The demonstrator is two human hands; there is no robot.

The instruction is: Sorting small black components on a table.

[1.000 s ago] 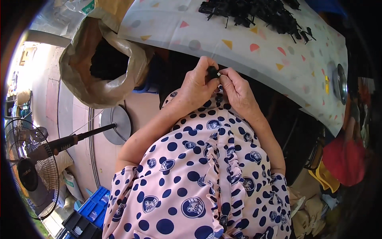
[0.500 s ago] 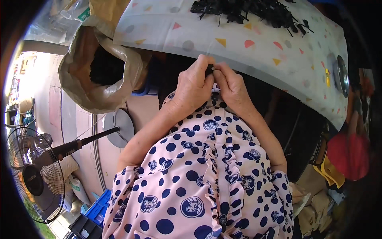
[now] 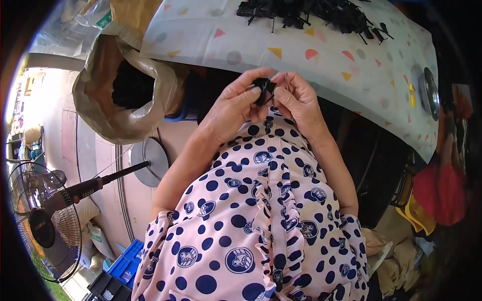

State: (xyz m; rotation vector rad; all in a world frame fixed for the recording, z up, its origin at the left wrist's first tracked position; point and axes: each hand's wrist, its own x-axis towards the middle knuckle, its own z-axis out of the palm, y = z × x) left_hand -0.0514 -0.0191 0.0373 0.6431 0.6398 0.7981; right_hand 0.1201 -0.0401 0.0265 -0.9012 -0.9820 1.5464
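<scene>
Black part (image 3: 261, 90): small, irregular in outline, with a narrow dark projection toward the right hand (image 3: 301, 105); finer detail is too small to tell. It sits between both hands. Left hand (image 3: 232, 105): fingers half curled, thumb against the part, holding it. Right hand: thumb and fingertips drawn close beside it; whether they grip it, I cannot tell. Heaped black pieces (image 3: 326, 12) lie beyond both hands on a patterned tablecloth (image 3: 201, 47).

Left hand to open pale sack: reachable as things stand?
Probably yes: the pale sack gapes open to the left of the left hand, nothing visible blocking the way, though that hand holds a black piece.
</scene>
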